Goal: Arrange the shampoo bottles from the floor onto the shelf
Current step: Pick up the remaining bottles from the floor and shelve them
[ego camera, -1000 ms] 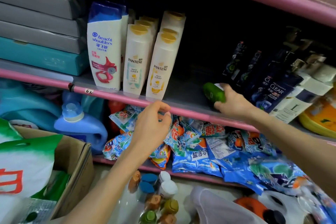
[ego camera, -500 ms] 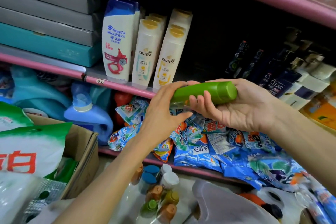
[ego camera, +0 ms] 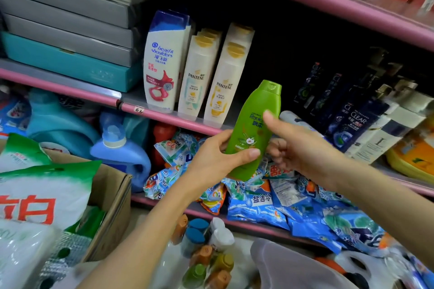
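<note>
A green shampoo bottle [ego camera: 256, 110] stands nearly upright in the air before the pink-edged shelf [ego camera: 169, 119], cap up. My left hand [ego camera: 211, 159] grips its lower half. My right hand [ego camera: 303, 148] holds its right side, thumb on the label and fingers curled behind. On the shelf stand a Head & Shoulders bottle [ego camera: 162, 65] and Pantene bottles [ego camera: 197, 73] to the left, and dark Clear bottles [ego camera: 352, 119] to the right, with a dark gap between them. Several small bottles [ego camera: 206, 253] sit on the floor below.
Grey and teal boxes [ego camera: 70, 63] are stacked at the shelf's left. The lower shelf holds blue detergent jugs [ego camera: 122, 155] and a heap of blue detergent bags [ego camera: 270, 202]. An open cardboard box [ego camera: 112, 199] with green-white bags stands at the left.
My right hand brought the green bottle off the shelf; my left hand took its base. The bottle turned from lying sideways to nearly upright.
</note>
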`<state>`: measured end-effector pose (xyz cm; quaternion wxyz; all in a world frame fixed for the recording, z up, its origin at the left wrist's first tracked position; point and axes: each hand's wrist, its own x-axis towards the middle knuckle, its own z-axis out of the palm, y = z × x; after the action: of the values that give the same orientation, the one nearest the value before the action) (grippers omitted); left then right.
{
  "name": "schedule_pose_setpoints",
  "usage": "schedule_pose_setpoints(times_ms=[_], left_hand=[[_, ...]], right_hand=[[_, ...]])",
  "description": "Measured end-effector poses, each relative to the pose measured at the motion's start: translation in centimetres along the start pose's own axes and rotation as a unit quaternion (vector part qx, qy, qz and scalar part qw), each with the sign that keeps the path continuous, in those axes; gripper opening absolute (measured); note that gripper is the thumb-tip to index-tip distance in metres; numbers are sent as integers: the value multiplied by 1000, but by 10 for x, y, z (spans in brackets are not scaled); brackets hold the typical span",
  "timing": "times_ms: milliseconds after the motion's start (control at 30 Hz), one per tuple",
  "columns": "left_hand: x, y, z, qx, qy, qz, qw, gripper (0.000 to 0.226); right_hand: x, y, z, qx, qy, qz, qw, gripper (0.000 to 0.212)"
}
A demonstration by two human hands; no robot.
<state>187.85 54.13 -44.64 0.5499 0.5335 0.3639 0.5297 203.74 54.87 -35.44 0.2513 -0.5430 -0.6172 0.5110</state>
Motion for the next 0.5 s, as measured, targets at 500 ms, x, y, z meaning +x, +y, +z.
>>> schedule_pose_setpoints(times_ms=[500], left_hand=[[47, -18, 32, 200, 143, 18, 969, 62]], right_hand=[[72, 20, -21, 64, 143, -210, 965, 23]])
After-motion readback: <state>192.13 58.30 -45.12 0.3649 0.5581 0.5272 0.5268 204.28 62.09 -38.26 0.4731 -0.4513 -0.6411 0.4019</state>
